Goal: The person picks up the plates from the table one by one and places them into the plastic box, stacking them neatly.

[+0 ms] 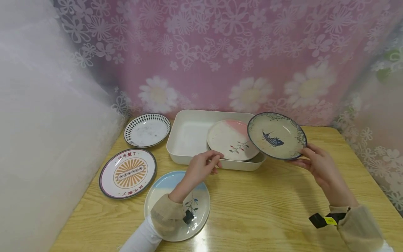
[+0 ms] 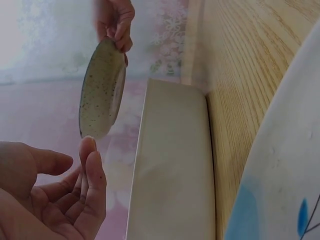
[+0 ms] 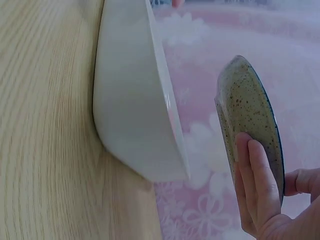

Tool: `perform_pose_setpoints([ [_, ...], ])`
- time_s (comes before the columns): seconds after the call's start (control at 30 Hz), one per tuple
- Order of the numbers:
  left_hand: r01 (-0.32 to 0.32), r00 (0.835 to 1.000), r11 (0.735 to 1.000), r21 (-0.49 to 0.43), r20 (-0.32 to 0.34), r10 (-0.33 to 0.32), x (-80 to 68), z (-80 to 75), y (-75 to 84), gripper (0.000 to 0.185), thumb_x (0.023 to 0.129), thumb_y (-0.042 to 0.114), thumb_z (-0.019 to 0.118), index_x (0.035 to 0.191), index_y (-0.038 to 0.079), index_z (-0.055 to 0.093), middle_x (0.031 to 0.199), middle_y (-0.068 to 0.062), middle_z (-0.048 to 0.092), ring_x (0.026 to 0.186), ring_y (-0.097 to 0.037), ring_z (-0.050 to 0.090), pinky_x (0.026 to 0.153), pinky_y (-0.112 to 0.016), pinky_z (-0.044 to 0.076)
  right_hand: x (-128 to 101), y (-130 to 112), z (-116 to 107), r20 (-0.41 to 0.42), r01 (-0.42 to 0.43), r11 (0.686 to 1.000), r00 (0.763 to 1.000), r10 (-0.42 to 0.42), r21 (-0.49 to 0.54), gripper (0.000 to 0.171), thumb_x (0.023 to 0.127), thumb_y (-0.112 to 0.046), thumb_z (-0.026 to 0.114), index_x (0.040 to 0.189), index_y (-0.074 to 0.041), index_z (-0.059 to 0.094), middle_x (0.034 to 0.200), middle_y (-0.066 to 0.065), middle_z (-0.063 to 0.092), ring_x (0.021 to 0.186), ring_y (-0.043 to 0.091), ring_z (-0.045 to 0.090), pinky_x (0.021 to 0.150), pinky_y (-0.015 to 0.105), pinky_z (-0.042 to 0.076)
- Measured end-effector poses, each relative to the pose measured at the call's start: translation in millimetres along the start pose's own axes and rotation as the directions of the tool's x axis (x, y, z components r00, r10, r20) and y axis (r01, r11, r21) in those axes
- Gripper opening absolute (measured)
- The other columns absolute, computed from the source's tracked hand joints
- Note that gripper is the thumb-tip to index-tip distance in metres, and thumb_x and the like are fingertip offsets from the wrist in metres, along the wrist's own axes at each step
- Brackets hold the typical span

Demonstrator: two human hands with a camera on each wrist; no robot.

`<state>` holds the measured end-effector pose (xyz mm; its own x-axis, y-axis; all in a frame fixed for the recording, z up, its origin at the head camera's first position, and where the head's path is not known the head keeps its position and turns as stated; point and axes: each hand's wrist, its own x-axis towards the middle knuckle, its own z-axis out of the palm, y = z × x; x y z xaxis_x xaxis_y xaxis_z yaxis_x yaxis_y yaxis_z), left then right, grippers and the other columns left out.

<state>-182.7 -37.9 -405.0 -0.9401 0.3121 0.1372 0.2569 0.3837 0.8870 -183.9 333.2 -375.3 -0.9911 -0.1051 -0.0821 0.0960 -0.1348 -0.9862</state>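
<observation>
My right hand (image 1: 304, 156) grips a beige fish plate (image 1: 276, 135) by its near right rim and holds it tilted above the right end of the white tray (image 1: 189, 114). In the right wrist view my fingers (image 3: 255, 175) lie across its speckled underside (image 3: 242, 105) and the thumb is on the front. A pink-and-white plate (image 1: 231, 138) with a twig pattern lies in the tray. Beside the tray's front rim my left hand (image 1: 213, 161) hovers empty, its fingers loosely curled. The left wrist view shows that hand (image 2: 77, 159) relaxed, with the fish plate (image 2: 100, 90) beyond it.
A pale blue plate (image 1: 201, 199) lies under my left forearm on the wooden table (image 1: 267, 210). A sunburst plate (image 1: 127, 172) and a diamond-rimmed plate (image 1: 147, 129) sit to the left. Floral curtains close off the back and both sides.
</observation>
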Motion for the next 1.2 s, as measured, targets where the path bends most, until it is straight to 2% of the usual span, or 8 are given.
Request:
perform_pose_setpoints([
  [0.23,-0.002,1.0,1.0,-0.024,0.007,0.002,0.6,-1.3,-0.6,0.024,0.107,0.017,0.054,0.118,0.006,0.071,0.088,-0.011,0.074,0.067,-0.021,0.069,0.06,-0.023,0.059,-6,-2,15,0.063,-0.006,0.998,0.998,0.01,-0.064,0.069,0.109,-0.012,0.042,0.154,0.017,-0.002,0.106,-0.014,0.065,0.079,0.014,0.073,0.073,0.025,0.062],
  [0.4,0.01,1.0,0.997,-0.075,0.02,-0.009,2.1,-2.5,-2.3,0.024,0.107,0.017,0.053,0.119,0.005,0.07,0.091,-0.011,0.075,0.066,-0.014,0.068,0.062,-0.024,0.061,-11,0,24,0.083,-0.024,0.992,0.996,0.035,-0.121,0.066,0.11,-0.014,0.042,0.153,0.019,0.004,0.107,-0.016,0.064,0.082,0.013,0.073,0.074,0.026,0.062],
  [0.5,0.031,0.999,0.99,-0.138,0.044,-0.025,3.3,-4.1,-2.6,0.026,0.107,0.016,0.052,0.123,0.002,0.068,0.097,-0.011,0.075,0.069,-0.013,0.07,0.066,-0.026,0.062,-14,3,28,0.087,-0.03,0.989,0.995,0.042,-0.143,0.056,0.109,-0.015,0.045,0.152,0.013,0.022,0.107,-0.015,0.065,0.083,0.014,0.074,0.074,0.027,0.062],
  [0.63,0.067,0.996,0.962,-0.264,0.08,-0.047,4.9,-6.4,-2.9,0.032,0.109,0.017,0.049,0.129,-0.002,0.063,0.107,-0.016,0.074,0.08,-0.021,0.073,0.072,-0.03,0.063,-18,6,33,0.118,-0.016,0.99,0.992,0.033,-0.14,0.028,0.108,-0.013,0.049,0.135,-0.009,0.054,0.109,-0.011,0.067,0.083,0.017,0.074,0.074,0.029,0.063],
  [0.73,0.088,0.994,0.939,-0.332,0.093,-0.06,5.2,-7.5,-3.2,0.034,0.109,0.019,0.047,0.131,-0.003,0.062,0.112,-0.018,0.071,0.086,-0.026,0.074,0.075,-0.033,0.063,-19,10,37,0.156,-0.004,0.99,0.987,0.026,-0.14,0.023,0.107,-0.011,0.049,0.122,-0.021,0.063,0.111,-0.01,0.068,0.083,0.018,0.075,0.073,0.03,0.063],
  [0.8,0.098,0.993,0.931,-0.352,0.099,-0.067,4.9,-8.3,-3.0,0.035,0.11,0.02,0.046,0.132,-0.003,0.061,0.114,-0.02,0.07,0.089,-0.028,0.074,0.076,-0.034,0.063,-19,12,40,0.176,0.0,0.989,0.984,0.027,-0.151,0.024,0.107,-0.011,0.049,0.121,-0.022,0.065,0.112,-0.01,0.067,0.083,0.018,0.074,0.073,0.03,0.063],
  [0.97,0.147,0.986,0.909,-0.39,0.131,-0.103,2.1,-11.5,-3.1,0.039,0.111,0.023,0.043,0.131,-0.006,0.061,0.114,-0.022,0.068,0.093,-0.032,0.074,0.078,-0.036,0.063,-21,16,48,0.19,-0.018,0.978,0.98,0.058,-0.21,0.025,0.107,-0.012,0.049,0.127,-0.013,0.064,0.112,-0.011,0.066,0.083,0.018,0.074,0.072,0.031,0.063],
  [1.2,0.244,0.96,0.883,-0.4,0.226,-0.163,-5.8,-20.6,-4.0,0.054,0.111,0.037,0.038,0.128,-0.009,0.061,0.106,-0.021,0.071,0.079,-0.02,0.074,0.081,-0.046,0.062,-27,18,62,0.206,-0.056,0.945,0.97,0.127,-0.321,0.05,0.108,-0.017,0.048,0.144,0.017,0.04,0.108,-0.007,0.066,0.078,0.019,0.073,0.072,0.034,0.063],
])
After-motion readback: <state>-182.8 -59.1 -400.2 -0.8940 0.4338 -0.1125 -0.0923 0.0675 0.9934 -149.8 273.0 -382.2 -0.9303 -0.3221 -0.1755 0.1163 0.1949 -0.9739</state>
